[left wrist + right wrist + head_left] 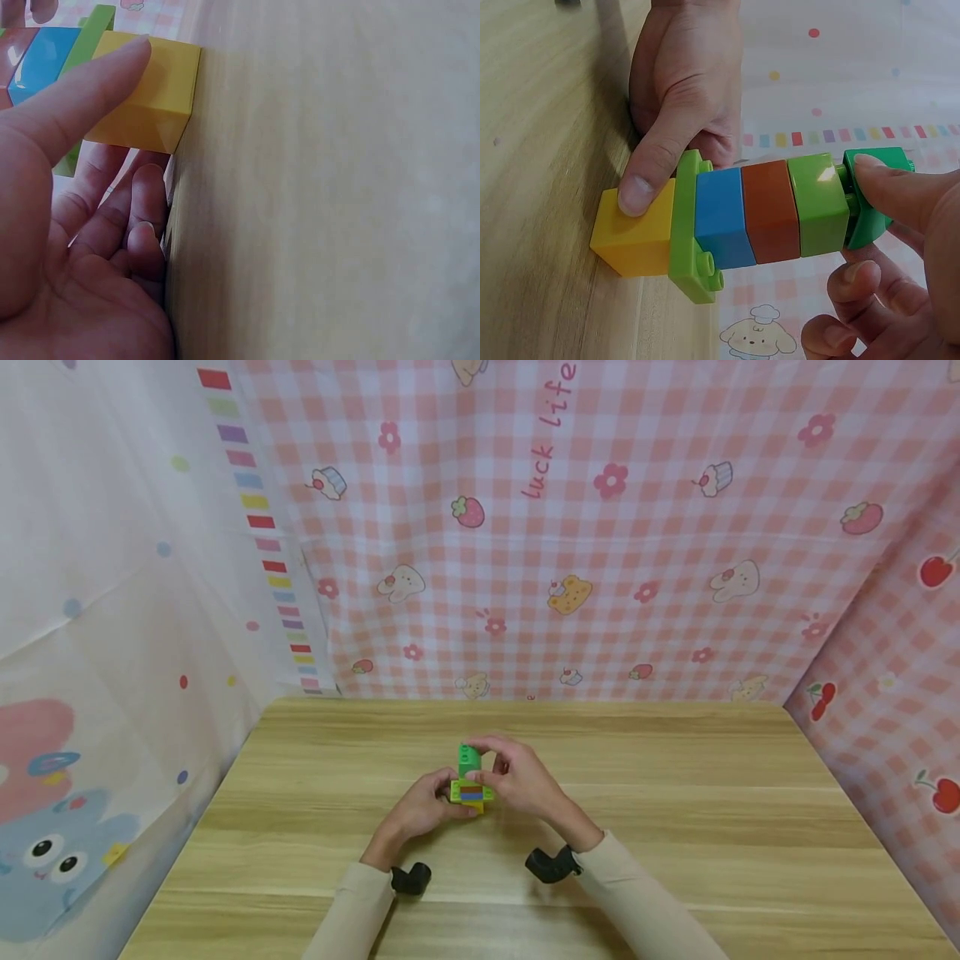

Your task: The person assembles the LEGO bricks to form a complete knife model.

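Observation:
A stack of toy building blocks stands upright on the table (675, 802), between both hands. From the bottom up it has a yellow block (634, 244), a wider lime plate (682, 251), a blue block (724, 225), a brown block (770, 214) and a lime block (817, 199). My left hand (423, 807) grips the yellow base, its thumb along one face. With thumb and fingers, my right hand (521, 777) pinches a dark green block (874, 161) at the top. This block sits slightly tilted, and studs of the lime block show in the gap beneath it.
A pink checked cloth (570, 543) hangs behind the table, and a white patterned cloth (112, 568) hangs on the left. Black wrist mounts (551, 865) are on both forearms, just above the tabletop.

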{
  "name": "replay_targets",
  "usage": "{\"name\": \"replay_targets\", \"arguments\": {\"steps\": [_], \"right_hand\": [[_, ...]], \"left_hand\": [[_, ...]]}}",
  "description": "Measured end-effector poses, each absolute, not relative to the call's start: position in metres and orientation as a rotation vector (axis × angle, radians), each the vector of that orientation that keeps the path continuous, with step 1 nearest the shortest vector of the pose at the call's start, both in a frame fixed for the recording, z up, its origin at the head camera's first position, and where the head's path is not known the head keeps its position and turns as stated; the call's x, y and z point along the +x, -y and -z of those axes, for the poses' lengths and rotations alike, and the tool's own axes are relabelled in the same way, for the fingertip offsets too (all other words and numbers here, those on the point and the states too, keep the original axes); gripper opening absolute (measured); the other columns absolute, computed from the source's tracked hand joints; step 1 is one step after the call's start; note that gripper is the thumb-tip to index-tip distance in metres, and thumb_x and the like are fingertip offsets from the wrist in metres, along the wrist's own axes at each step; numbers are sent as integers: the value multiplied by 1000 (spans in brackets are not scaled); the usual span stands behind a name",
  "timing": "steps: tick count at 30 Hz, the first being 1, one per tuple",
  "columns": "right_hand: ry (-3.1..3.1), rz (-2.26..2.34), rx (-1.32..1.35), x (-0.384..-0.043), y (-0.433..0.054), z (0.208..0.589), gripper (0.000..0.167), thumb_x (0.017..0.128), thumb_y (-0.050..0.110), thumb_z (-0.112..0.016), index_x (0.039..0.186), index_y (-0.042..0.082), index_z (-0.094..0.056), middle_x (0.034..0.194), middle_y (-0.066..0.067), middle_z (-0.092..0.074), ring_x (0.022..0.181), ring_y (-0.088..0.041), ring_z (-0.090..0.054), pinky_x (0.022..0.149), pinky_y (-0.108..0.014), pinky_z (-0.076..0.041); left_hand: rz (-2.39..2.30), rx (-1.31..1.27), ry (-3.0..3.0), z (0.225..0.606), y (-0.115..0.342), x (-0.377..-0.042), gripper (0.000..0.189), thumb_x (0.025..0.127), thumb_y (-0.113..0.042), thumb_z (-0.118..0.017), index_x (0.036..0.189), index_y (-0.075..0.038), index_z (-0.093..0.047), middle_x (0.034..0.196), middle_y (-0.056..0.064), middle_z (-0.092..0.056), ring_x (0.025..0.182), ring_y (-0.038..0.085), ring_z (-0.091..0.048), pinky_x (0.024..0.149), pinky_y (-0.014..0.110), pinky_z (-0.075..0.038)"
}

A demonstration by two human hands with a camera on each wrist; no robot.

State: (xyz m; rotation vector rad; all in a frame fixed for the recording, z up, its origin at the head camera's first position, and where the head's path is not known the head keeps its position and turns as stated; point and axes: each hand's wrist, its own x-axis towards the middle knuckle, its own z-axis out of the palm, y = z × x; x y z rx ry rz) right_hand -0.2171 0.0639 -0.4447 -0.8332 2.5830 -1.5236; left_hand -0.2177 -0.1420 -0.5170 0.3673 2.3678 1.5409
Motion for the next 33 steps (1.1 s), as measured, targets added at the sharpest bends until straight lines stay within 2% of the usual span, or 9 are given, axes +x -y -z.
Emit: {"name": "replay_targets", "arguments": {"steps": [7,13,33], "right_hand": [[-2655,1463,-896,-218,-65,446,42,89,15,-74,130,10,-65,124,-6,-65,64,-10,-50,56,-22,-42],[-2675,1445,-912,-218,-65,446,43,89,16,-74,131,9,-64,127,-8,-64,65,-10,-50,57,-22,-43],[-2711,1504,-1008,-218,-64,456,44,89,15,-75,131,11,-64,114,-4,-67,58,-6,-42,52,-20,-37]], "left_hand": [[-1526,372,-2387,518,141,-218,32,82,-20,-82,108,-13,-64,105,3,-69,94,17,-60,89,38,-45],[-1528,376,-2383,518,140,-218,33,83,-21,-82,109,-13,-64,105,2,-69,94,16,-60,88,38,-46],[-1572,349,-2347,519,141,-218,35,82,-20,-83,110,-12,-65,106,2,-70,96,16,-61,89,37,-46]]}}
